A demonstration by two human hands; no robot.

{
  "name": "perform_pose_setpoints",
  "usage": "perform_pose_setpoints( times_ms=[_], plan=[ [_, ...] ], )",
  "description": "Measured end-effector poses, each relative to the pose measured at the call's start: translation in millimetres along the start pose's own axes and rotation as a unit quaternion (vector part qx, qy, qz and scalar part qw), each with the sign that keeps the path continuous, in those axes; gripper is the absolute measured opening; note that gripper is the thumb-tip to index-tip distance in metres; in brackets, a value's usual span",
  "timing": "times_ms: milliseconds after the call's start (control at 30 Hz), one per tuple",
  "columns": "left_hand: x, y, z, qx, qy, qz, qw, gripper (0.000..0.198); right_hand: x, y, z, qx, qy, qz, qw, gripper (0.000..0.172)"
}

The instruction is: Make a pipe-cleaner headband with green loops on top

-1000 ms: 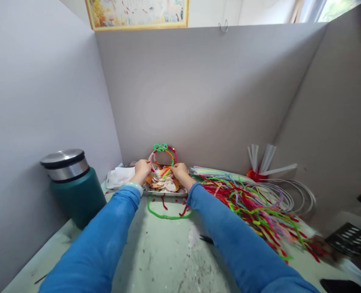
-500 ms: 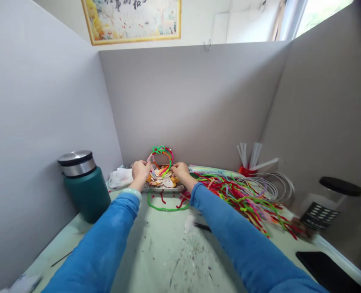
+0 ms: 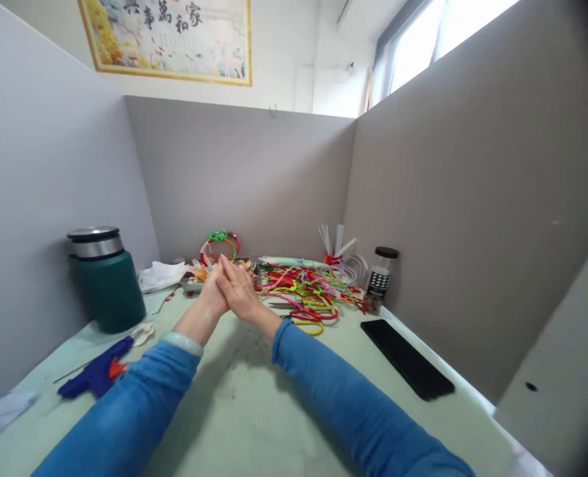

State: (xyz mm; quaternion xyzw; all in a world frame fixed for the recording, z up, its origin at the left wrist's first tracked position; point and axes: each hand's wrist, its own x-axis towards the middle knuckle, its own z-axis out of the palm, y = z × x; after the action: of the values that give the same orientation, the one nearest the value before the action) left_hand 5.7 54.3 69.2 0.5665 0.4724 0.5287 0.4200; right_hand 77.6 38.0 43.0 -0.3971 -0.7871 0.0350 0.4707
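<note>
Over the table my left hand and my right hand lie palm to palm, fingers stretched forward. Nothing shows sticking out from between them, though the inner palms are hidden. Just behind them stands a metal tray of shells, partly covered by my hands. Colourful fuzzy hoops with a green looped top rest upright at the tray. To the right of my hands lie red-handled scissors and yellow-handled scissors, beside a heap of pipe cleaners.
A blue glue gun and a green bottle are on the left, near a white cloth. On the right are a black phone, a black-lidded jar and a red holder of white sticks. Grey partitions enclose the table.
My hands have left the hoops at the tray, drawn back and come together palm to palm. The view has shifted right; the glue gun and scissors now show.
</note>
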Motion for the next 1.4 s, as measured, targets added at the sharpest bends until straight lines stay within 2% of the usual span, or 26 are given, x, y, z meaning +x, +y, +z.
perform_pose_setpoints(
  times_ms=[67, 133, 167, 233, 300, 467, 667, 767, 933, 1100, 1167, 1267, 1400],
  plan=[
    [-26, 7, 2.8, -0.107, -0.083, -0.051, 0.989, 0.057, -22, 11, -20, -0.061, -0.014, 0.039, 0.997, 0.043],
    [-44, 11, 6.6, -0.172, -0.146, -0.079, 0.971, 0.043, -42, 28, -43, -0.126, -0.032, 0.102, 0.986, 0.039],
    [-51, 11, 8.8, -0.182, -0.137, -0.084, 0.970, 0.034, -51, 37, -54, -0.162, -0.034, 0.131, 0.977, 0.036],
    [-59, 8, 12.9, -0.177, -0.097, -0.097, 0.975, 0.031, -67, 53, -75, -0.227, -0.022, 0.177, 0.957, 0.030],
    [-63, 3, 14.4, -0.177, -0.070, -0.115, 0.975, 0.029, -79, 67, -94, -0.268, -0.009, 0.192, 0.944, 0.025],
    [-65, -15, -0.2, -0.114, -0.027, -0.091, 0.989, 0.033, -96, 86, -121, -0.275, 0.009, 0.239, 0.931, 0.025],
    [-43, -46, -33.4, 0.065, 0.089, -0.092, 0.990, 0.028, -101, 96, -118, -0.295, -0.030, 0.246, 0.923, 0.026],
    [-33, -60, -42.5, 0.108, 0.119, -0.099, 0.982, 0.028, -102, 96, -118, -0.295, -0.047, 0.250, 0.921, 0.028],
    [-28, -73, -44.1, 0.129, 0.110, -0.105, 0.980, 0.029, -103, 95, -121, -0.296, -0.065, 0.256, 0.918, 0.028],
    [-32, -72, -39.6, 0.188, 0.089, -0.108, 0.972, 0.028, -105, 89, -116, -0.307, -0.110, 0.245, 0.913, 0.027],
    [-35, -69, -35.1, 0.253, 0.059, -0.077, 0.963, 0.027, -106, 87, -111, -0.324, -0.118, 0.232, 0.910, 0.024],
    [-42, -64, -25.7, 0.361, 0.008, -0.007, 0.933, 0.026, -109, 87, -104, -0.351, -0.111, 0.211, 0.906, 0.022],
    [-50, -59, -13.7, 0.438, -0.041, 0.054, 0.896, 0.027, -110, 86, -96, -0.377, -0.086, 0.193, 0.902, 0.023]
  ],
)
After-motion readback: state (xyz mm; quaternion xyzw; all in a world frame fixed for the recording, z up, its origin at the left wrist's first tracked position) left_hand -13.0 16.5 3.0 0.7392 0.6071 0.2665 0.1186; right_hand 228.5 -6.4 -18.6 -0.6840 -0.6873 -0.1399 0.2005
